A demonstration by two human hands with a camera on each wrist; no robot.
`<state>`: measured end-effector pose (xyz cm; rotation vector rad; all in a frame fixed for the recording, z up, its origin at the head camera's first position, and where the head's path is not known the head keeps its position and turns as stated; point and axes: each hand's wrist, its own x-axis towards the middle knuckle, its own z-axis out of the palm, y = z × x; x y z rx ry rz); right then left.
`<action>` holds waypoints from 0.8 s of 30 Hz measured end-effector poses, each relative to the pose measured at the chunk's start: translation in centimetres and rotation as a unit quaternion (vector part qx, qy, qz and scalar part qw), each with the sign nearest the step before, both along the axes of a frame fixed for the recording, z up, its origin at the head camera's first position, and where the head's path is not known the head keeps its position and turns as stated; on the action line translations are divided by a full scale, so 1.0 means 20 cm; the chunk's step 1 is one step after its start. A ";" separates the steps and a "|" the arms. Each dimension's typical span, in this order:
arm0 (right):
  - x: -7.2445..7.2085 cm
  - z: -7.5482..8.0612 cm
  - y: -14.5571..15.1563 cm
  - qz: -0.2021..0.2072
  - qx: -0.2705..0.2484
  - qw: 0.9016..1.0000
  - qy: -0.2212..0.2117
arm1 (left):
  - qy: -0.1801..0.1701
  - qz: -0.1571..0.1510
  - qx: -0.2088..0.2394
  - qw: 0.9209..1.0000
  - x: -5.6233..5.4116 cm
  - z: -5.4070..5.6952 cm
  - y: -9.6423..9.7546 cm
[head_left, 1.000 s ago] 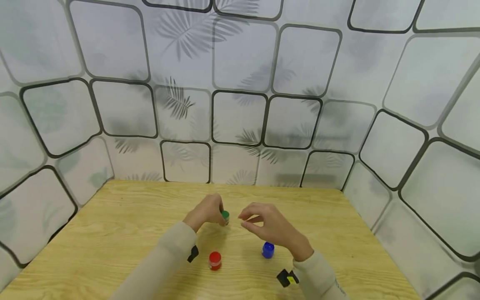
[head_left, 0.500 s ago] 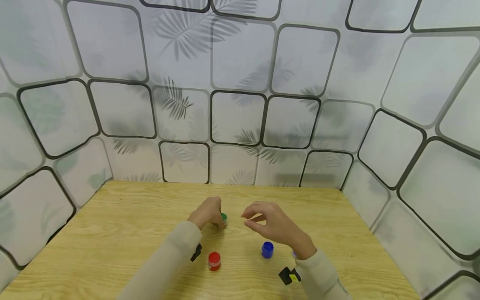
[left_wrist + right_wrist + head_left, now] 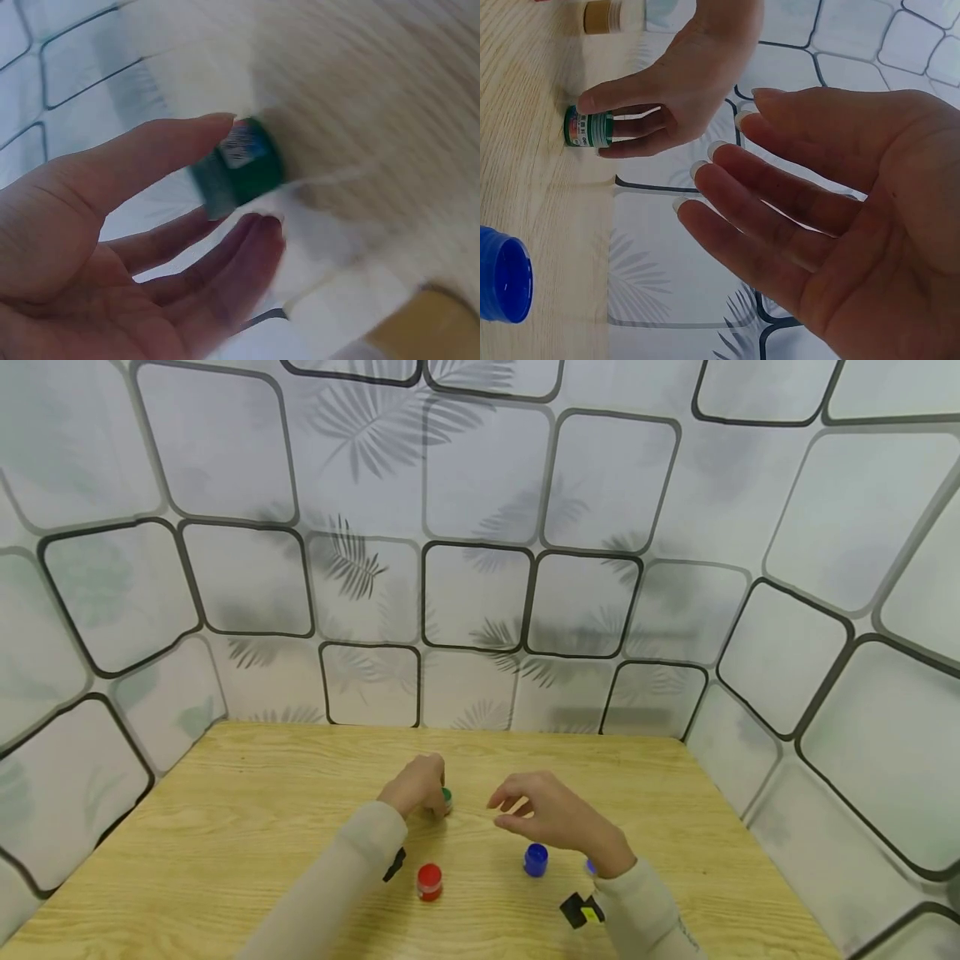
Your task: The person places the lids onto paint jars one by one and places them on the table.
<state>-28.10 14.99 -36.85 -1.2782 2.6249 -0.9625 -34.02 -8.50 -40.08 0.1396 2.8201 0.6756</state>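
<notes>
My left hand (image 3: 417, 787) holds a small green paint jar (image 3: 251, 161) low over the wooden table, thumb on one side and fingers on the other. In the head view that hand covers most of the jar; the right wrist view shows its label and ribbed edge. My right hand (image 3: 551, 810) hovers with nothing in it, fingers relaxed and slightly spread. Nearest to it stands a blue jar (image 3: 536, 860), whose top appears uncovered in the right wrist view. A red-topped jar (image 3: 430, 882) stands in front of the left hand.
A yellow jar (image 3: 431, 326) stands beside the left hand, hidden in the head view. Part of a small blue thing (image 3: 591, 866) shows beside the right wrist. A patterned curtain (image 3: 480, 602) hangs behind and along both sides of the table (image 3: 300, 777).
The left hand has shifted slightly right and down with the green jar. My right hand has drifted a little right, its fingertips spreading apart, and a small blue thing now shows by its wrist.
</notes>
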 end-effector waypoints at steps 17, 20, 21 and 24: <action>0.00 0.06 0.14 -0.038 0.008 0.999 0.032 | 0.072 -0.162 0.097 0.979 0.32 0.22 0.21; 0.00 0.07 0.15 -0.039 0.008 0.999 0.029 | 0.063 -0.180 0.097 0.977 0.40 0.23 0.26; 0.00 0.07 0.15 -0.040 0.008 0.999 0.028 | 0.062 -0.182 0.096 0.977 0.42 0.22 0.28; 0.00 0.08 0.16 -0.043 0.013 0.998 0.037 | 0.063 -0.176 0.088 0.978 0.45 0.21 0.32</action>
